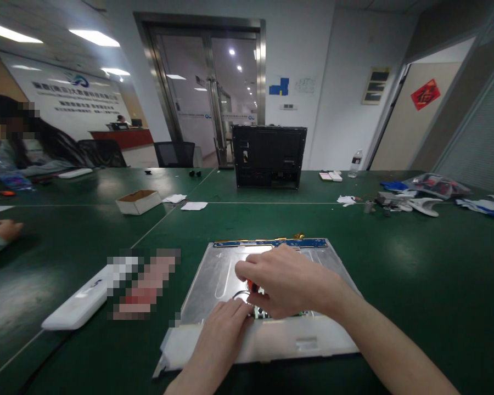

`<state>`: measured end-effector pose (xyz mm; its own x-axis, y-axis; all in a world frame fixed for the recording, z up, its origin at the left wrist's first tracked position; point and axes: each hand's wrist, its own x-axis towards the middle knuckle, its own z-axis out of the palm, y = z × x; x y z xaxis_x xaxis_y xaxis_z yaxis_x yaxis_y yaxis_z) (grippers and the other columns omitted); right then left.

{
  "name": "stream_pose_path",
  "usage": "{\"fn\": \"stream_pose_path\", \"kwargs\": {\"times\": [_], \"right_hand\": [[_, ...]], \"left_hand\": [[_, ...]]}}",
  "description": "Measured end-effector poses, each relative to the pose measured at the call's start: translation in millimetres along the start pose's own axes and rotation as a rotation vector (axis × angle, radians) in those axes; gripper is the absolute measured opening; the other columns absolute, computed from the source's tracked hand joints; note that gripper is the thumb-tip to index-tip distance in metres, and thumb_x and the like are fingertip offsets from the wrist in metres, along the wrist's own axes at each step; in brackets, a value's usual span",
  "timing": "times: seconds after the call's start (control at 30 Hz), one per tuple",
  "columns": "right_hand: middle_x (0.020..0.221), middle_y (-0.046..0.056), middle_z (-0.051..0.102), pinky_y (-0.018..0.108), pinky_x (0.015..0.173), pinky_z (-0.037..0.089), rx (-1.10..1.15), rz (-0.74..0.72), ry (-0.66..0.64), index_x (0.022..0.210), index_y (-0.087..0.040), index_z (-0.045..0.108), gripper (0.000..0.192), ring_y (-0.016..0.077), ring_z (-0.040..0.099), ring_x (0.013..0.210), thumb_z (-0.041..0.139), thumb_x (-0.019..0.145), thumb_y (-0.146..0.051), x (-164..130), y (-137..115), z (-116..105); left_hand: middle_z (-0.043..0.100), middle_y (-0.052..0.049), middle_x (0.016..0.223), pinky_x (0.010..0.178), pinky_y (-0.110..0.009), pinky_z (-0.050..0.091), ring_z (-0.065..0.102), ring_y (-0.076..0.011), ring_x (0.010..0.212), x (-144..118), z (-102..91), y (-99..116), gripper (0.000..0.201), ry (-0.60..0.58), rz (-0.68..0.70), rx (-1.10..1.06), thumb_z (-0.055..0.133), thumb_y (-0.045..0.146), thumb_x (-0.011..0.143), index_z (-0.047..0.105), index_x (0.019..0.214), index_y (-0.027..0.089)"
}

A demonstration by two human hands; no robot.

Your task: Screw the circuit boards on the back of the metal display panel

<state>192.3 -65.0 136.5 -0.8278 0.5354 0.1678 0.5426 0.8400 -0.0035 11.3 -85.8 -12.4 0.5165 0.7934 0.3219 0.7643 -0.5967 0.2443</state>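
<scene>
Green desk (pixel 395 285) carries a bare panel (pixel 214 280); right hand (pixel 284 282) pinches an orange-handled tool (pixel 250 285), left hand (pixel 224 323) presses flat, work unfinished.

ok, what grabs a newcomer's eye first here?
Both hands at the near edge of the green table: the right hand pinches a small orange-tipped tool over a flat metal display panel, the left hand rests beside it. Behind, mid-table, a black metal chassis stands upright.

Right hand (pixel 286 282) curled, seemingly pinching; left hand (pixel 226 321) flat, fingertips touching it.
</scene>
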Motion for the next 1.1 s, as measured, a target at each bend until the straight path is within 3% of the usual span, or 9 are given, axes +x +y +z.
{"fn": "stream_pose_path", "kwargs": {"times": [0.37, 1.1], "right_hand": [[0.087, 0.003, 0.067, 0.028, 0.047, 0.02, -0.044, 0.0, -0.013, 0.092, -0.017, 0.054, 0.012, 0.0149, 0.058, 0.067, 0.053, 0.086, -0.027, 2.9, 0.6, 4.5], [0.082, 0.002, 0.068, 0.028, 0.047, 0.021, -0.061, 0.03, -0.002, 0.092, -0.017, 0.054, 0.012, 0.0161, 0.06, 0.067, 0.055, 0.086, -0.028, 4.7, 0.2, 4.3]], "left_hand": [[0.068, -0.005, 0.096, 0.077, -0.036, 0.051, 0.064, -0.0239, 0.088, 0.6, 3.3, -1.5, 0.021, -0.039, -0.019, 0.025, 0.049, 0.009, 0.081, 0.063, 0.092, 0.02], [0.068, -0.004, 0.088, 0.071, -0.033, 0.049, 0.064, -0.0224, 0.083, 0.7, -0.8, 1.0, 0.017, -0.005, -0.038, -0.023, 0.049, 0.01, 0.081, 0.061, 0.086, 0.02]]}}
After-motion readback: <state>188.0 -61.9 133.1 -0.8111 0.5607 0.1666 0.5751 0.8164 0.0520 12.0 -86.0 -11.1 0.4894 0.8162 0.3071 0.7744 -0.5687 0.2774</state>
